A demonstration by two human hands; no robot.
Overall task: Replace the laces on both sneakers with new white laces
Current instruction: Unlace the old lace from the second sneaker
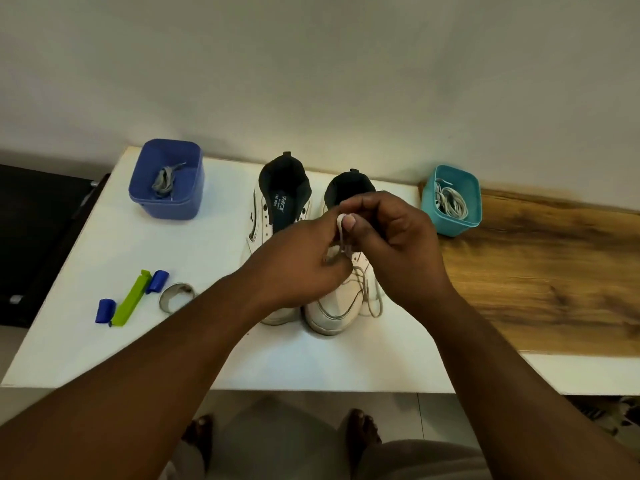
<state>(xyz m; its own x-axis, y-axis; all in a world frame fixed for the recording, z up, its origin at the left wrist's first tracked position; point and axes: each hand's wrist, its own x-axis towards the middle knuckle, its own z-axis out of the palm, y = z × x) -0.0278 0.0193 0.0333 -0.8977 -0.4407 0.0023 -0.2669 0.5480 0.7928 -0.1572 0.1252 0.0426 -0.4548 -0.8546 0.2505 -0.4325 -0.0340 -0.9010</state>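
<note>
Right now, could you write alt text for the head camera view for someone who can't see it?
Two hands, left hand and right hand, pinch a white lace above the right sneaker on a white table. The left sneaker has none; blue tub and teal tub hold laces.

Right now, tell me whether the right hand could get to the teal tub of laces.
Probably yes. The teal tub stands open-topped just beyond the right hand, with bare table between. But that hand pinches the white lace with the left hand, so it must let go first.

White table [104, 341] with sneakers [322, 306], tubs [166, 181]
</note>
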